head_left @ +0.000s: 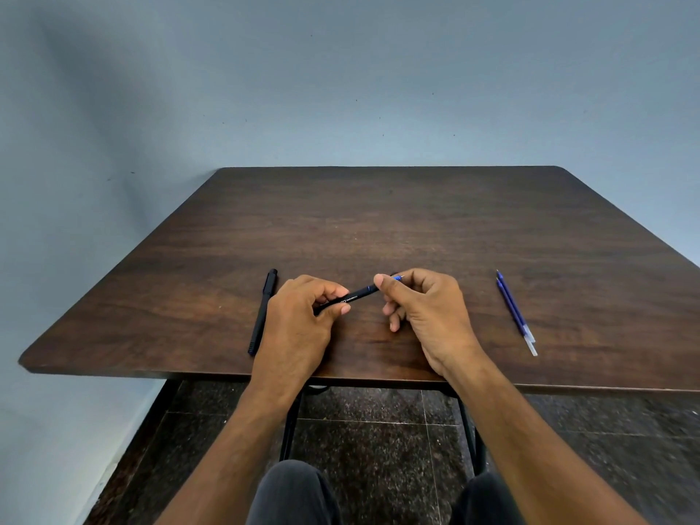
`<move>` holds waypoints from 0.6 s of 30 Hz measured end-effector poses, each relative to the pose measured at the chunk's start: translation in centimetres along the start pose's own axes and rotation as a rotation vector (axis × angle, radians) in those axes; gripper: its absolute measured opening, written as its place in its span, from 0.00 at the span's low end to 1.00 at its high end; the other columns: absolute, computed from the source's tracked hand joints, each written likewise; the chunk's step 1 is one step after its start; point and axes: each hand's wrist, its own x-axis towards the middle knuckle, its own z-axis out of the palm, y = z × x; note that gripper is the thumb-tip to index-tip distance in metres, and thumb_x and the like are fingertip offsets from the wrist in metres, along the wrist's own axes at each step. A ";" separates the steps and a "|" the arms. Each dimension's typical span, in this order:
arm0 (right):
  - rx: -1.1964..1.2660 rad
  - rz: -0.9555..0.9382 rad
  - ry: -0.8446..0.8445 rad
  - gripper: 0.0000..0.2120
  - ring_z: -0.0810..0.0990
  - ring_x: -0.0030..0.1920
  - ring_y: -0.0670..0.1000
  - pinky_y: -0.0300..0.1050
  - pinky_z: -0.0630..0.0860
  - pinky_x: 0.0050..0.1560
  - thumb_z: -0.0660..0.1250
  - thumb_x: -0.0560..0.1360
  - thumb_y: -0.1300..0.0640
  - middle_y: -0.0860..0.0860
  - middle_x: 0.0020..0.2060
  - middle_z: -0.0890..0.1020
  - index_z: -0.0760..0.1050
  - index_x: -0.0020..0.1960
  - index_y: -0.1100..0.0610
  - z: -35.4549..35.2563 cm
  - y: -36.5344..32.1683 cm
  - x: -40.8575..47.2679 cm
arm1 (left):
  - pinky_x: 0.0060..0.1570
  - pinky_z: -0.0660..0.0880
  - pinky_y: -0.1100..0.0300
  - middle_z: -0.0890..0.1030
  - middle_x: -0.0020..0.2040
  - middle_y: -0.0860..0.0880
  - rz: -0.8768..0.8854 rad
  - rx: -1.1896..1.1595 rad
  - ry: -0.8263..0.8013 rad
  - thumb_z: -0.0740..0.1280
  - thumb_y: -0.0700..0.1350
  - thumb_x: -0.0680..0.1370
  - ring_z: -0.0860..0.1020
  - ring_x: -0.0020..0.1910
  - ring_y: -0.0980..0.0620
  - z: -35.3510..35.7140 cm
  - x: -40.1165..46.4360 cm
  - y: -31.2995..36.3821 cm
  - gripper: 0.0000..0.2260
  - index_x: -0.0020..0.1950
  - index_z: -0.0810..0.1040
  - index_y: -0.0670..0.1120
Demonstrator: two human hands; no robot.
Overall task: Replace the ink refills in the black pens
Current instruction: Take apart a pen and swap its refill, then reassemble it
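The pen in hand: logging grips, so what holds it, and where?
Black pen: left hand grips the rear barrel, right hand pinches the blue-tipped front end.

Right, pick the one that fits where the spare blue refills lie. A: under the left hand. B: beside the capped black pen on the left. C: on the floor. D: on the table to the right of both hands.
D: the two blue refills lie side by side on the table, right of the right hand, untouched.
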 end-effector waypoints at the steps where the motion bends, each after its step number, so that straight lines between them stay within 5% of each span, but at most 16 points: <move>1: -0.008 -0.002 0.004 0.11 0.73 0.24 0.54 0.44 0.73 0.30 0.76 0.74 0.54 0.57 0.28 0.81 0.82 0.40 0.62 0.0 0.0 0.0 | 0.52 0.78 0.57 0.80 0.44 0.61 0.001 0.001 -0.001 0.78 0.41 0.72 0.79 0.48 0.59 0.0 0.0 0.0 0.11 0.49 0.84 0.54; 9: 0.082 -0.011 -0.035 0.05 0.74 0.28 0.56 0.46 0.75 0.32 0.74 0.73 0.68 0.58 0.32 0.81 0.85 0.48 0.62 -0.3 -0.6 -0.2 | 0.51 0.79 0.59 0.79 0.43 0.62 -0.013 0.019 -0.004 0.78 0.42 0.71 0.79 0.47 0.60 0.0 0.0 0.1 0.12 0.50 0.83 0.56; 18: 0.069 0.027 0.002 0.04 0.72 0.25 0.53 0.42 0.72 0.29 0.77 0.72 0.62 0.57 0.28 0.79 0.84 0.42 0.63 -0.2 -0.4 -0.1 | 0.50 0.78 0.59 0.80 0.43 0.61 -0.027 0.010 -0.008 0.77 0.41 0.72 0.79 0.46 0.60 0.1 0.0 0.0 0.11 0.49 0.84 0.55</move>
